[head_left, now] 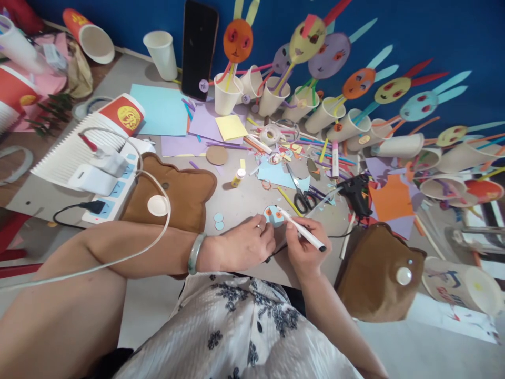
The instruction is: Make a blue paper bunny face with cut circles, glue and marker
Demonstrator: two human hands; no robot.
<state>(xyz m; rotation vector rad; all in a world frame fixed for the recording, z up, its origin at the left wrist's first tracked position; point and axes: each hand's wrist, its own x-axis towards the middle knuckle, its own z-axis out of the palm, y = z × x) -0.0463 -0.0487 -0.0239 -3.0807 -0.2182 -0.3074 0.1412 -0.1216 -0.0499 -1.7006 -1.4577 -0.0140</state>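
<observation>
A small light-blue paper face (273, 215) with two orange eyes lies on the grey table, between my hands. My left hand (252, 241), with a ring and a bangle at the wrist, has its fingers bent together at the lower left edge of the face. In my right hand (308, 247) is a white marker (305, 233), its tip over the right part of the face and its black end toward the lower right. Left of my left hand lie two small light-blue paper circles (219, 221), touching each other.
Scissors (303, 199), a glue stick (238, 178) and paper scraps lie beyond my hands. A black glue gun (356, 195) and brown cushion (379, 271) are right; another cushion (177, 192), power strip (114, 189) and cable left. Paper cups (226, 95) with paper faces line the back.
</observation>
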